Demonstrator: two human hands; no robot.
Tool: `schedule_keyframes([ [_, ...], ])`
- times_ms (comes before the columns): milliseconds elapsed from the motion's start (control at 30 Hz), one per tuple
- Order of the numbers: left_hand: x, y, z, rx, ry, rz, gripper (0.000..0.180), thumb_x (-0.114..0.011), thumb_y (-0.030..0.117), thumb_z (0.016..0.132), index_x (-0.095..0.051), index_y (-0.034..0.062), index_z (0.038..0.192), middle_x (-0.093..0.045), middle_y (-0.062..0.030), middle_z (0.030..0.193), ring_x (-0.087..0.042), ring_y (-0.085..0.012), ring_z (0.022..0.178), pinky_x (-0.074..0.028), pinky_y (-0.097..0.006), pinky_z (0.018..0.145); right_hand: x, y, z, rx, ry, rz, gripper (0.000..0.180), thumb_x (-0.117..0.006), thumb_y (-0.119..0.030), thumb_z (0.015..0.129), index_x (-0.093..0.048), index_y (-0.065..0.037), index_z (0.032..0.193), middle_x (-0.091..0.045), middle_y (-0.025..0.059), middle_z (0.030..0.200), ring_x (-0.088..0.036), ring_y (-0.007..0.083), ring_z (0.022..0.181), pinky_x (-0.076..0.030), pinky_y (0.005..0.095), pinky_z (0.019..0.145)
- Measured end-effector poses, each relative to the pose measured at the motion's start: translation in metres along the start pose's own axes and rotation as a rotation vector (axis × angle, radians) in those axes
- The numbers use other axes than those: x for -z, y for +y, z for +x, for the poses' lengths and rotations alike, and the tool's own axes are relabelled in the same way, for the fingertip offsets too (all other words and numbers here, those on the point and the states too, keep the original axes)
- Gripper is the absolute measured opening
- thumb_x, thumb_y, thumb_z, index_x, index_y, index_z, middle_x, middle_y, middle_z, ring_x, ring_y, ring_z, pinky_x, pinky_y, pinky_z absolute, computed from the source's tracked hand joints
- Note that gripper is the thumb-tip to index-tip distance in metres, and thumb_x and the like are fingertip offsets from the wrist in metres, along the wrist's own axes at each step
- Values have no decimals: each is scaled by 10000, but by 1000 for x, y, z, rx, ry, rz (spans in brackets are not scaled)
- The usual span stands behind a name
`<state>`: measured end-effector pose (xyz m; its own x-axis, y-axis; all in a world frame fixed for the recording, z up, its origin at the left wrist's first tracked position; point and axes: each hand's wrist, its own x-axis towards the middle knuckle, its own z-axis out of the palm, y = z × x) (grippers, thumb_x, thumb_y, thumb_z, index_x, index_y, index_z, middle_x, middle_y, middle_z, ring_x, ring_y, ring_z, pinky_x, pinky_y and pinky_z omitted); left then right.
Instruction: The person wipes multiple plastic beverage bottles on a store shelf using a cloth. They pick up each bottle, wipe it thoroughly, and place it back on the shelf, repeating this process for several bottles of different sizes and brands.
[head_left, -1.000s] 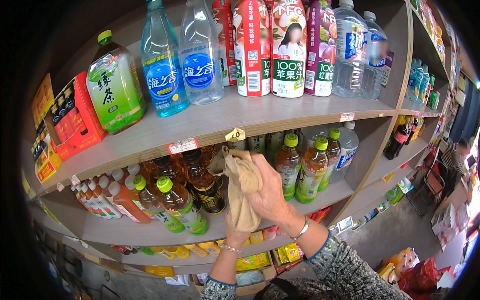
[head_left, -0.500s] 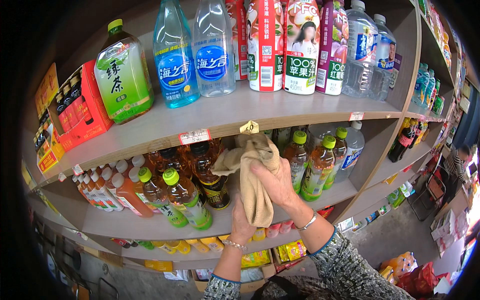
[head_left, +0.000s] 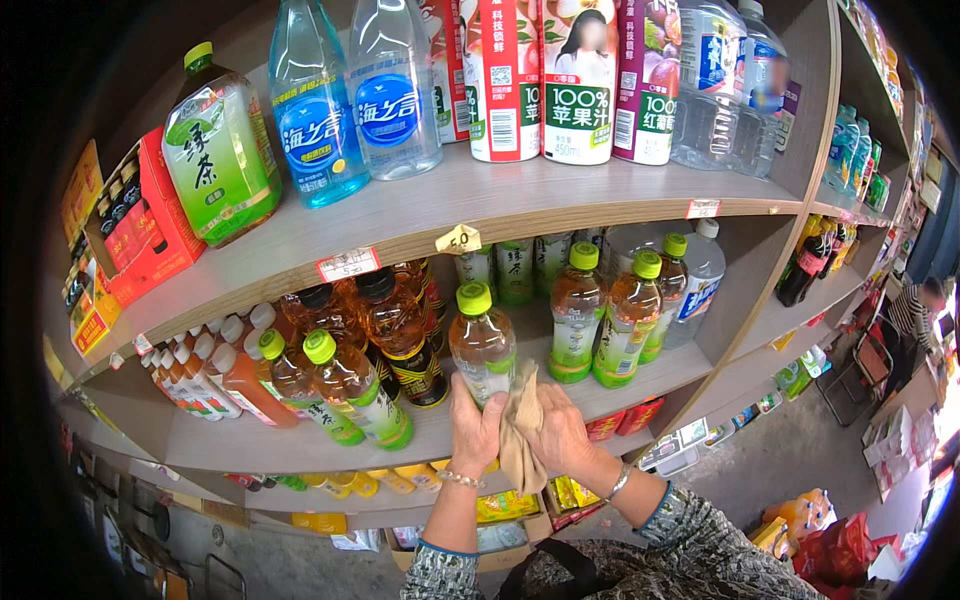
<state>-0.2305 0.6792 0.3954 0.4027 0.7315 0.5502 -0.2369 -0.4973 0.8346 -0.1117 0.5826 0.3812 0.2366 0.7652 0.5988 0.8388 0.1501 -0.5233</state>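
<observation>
My left hand [head_left: 472, 430] is closed round the lower part of a green-capped tea bottle [head_left: 482, 335], held upright in front of the middle shelf. In my right hand [head_left: 560, 430] is a bunched beige cloth [head_left: 520, 435], pressed against the bottle's right side. Part of the bottle's label is hidden by the fingers and cloth. Similar tea bottles stand to the right, the nearest a green-capped bottle [head_left: 577, 325]. To the left are dark-capped amber drink bottles [head_left: 395, 320] and two more green-capped tea bottles [head_left: 360, 385].
The upper shelf [head_left: 420, 215] carries a large green tea bottle [head_left: 220, 155], clear and blue bottles, and juice cartons [head_left: 575, 110]. Price tags [head_left: 348, 264] hang on its front edge. Orange drink bottles [head_left: 250, 385] line the middle shelf's left. A person [head_left: 915, 315] is at the far right.
The cloth has moved down and to the right, uncovering the bottle that my left hand now visibly grips. My right hand has lowered with the cloth. The view has shifted slightly.
</observation>
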Motion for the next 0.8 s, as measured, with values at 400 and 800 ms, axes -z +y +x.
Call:
schedule_keyframes([
  [400, -13, -16, -12, -119, 264, 496, 941, -844, 235, 726, -290, -106, 1406, -476, -309, 1327, -481, -470, 1200, -386, -486, 1031, 49, -49, -3, -48, 160, 296, 491, -711, -32, 773, -539, 74, 1221, -554, 243, 1201, -521, 455, 1155, -473, 452, 973],
  [800, -1, -12, -12, -227, 67, 278, 756, -769, 203, 795, -374, -3, 1407, -512, -218, 1322, -519, -371, 1227, -431, -443, 1020, -14, -55, 48, -217, 204, 311, 659, -731, -57, 747, -424, 6, 1326, -544, 264, 1244, -554, 460, 1141, -494, 464, 920],
])
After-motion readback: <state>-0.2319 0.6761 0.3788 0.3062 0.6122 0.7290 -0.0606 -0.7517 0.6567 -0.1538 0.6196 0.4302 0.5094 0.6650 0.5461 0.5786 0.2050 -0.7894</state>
